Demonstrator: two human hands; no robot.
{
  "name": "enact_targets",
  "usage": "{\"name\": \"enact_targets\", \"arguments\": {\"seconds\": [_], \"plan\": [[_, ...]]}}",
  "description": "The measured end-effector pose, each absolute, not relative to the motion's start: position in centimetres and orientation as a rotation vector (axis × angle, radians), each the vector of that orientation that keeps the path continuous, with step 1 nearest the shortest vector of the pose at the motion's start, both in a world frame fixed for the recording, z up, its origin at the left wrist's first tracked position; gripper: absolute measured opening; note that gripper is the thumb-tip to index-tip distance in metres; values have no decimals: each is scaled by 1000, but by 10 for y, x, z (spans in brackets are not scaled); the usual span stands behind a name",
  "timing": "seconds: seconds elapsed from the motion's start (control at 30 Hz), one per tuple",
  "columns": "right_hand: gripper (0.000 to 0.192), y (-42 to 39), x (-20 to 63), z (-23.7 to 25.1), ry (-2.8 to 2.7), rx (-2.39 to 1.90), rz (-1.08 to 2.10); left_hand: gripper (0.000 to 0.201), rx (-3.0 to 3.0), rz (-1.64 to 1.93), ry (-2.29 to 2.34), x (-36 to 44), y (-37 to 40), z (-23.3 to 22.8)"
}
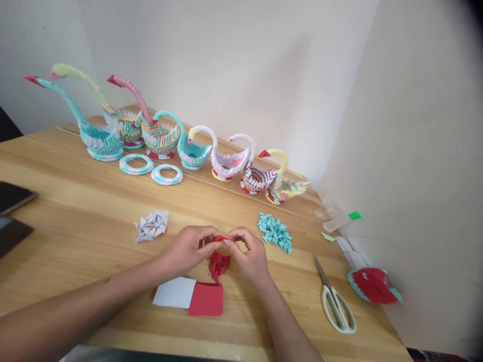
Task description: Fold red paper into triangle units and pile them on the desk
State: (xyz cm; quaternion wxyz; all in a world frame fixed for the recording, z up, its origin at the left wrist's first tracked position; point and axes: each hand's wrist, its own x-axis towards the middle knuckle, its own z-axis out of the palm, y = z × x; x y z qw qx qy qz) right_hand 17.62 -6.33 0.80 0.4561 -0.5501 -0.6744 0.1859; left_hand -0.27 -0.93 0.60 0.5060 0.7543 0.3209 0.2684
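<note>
Between my two hands, above the middle of the table, is a small folded piece of red paper (220,239). My left hand (192,247) pinches its left end with thumb and fingertips. On the other end, my right hand (249,251) is closed in a pinch too. Just below my fingers lies a small heap of folded red paper pieces (219,265). Nearer to me are a stack of red paper (206,300) and a stack of white paper (175,293), side by side and touching.
White folded pieces (152,226) lie left, turquoise ones (275,231) right. Scissors (334,301) rest at the right, near a red and turquoise paper model (373,285). Several paper swans (192,151) line the back, with two paper rings (166,182) before them. Dark flat objects (15,196) lie far left.
</note>
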Motion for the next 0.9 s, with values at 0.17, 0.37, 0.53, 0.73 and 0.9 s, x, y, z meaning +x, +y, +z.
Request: {"name": "enact_targets", "arguments": {"seconds": [0.17, 0.37, 0.53, 0.73, 0.9], "plan": [[6, -65, 177, 12, -1542, -1368, 728, 23, 1557, 646, 689, -2, -6, 5], [16, -66, 176, 15, -1553, -1365, 852, 22, 1730, 655, 781, -2, -9, 6], [16, -65, 175, 14, -1595, -1347, 689, 25, 1617, 634, 770, 0, -9, 7], [28, -62, 178, 10, -1415, -1371, 889, 30, 1552, 611, 792, -2, -5, 5], [28, -61, 177, 12, -1291, -1372, 1176, 30, 1664, 600, 806, -3, -8, 5]]}}
